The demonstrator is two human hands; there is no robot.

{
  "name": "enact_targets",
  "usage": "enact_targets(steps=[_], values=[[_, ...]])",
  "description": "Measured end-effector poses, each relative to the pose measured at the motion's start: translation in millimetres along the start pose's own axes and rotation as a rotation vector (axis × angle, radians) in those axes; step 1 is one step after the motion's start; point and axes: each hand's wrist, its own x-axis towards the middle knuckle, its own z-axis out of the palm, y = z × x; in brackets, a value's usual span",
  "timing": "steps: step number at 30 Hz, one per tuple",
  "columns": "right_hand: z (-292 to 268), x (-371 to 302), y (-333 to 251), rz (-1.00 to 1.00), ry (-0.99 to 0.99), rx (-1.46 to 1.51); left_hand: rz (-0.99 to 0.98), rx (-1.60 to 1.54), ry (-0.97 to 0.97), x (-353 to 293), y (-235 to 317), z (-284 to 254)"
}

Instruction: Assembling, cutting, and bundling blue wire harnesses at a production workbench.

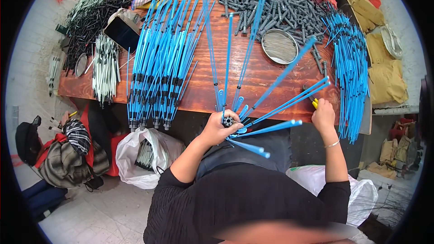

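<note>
My left hand (217, 129) is closed round the black round hub (229, 120) of what looks like an umbrella frame. Blue ribs (282, 108) fan out from that hub, away from me and to the right, with black joints on some of them. At the right front edge of the table, my right hand (323, 115) grips pliers (315, 103) by their yellow handles. The dark jaws point away from me and lie apart from the ribs. A short thin piece shows by my left thumb, too small to make out.
On the wooden table (214, 54) lie bundled blue frames (158, 72), white ribs (106, 68), loose blue ribs (350, 72) and piled grey plastic parts (271, 0). A round tin (280, 46) holds thin wires. A dark phone (122, 33) leans at left. White bags (140, 153) stand below.
</note>
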Motion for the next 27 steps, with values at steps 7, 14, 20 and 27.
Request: enact_targets(steps=[7, 14, 20, 27], values=[[-40.0, -41.8, -68.9, -0.469, -0.565, 0.920, 0.013, -0.019, -0.054, 0.4, 6.7, 0.9], [-25.6, -50.8, -107.0, -0.490, -0.557, 0.962, 0.062, 0.062, -0.009, -4.1, 5.2, 14.3], [-34.5, -48.9, -111.9, -0.519, -0.453, 0.801, 0.130, 0.145, 0.055, -2.5, 7.2, 21.3], [-41.8, -48.6, -114.9, -0.544, -0.344, 0.654, 0.135, 0.172, 0.060, -1.6, 9.9, 18.8]])
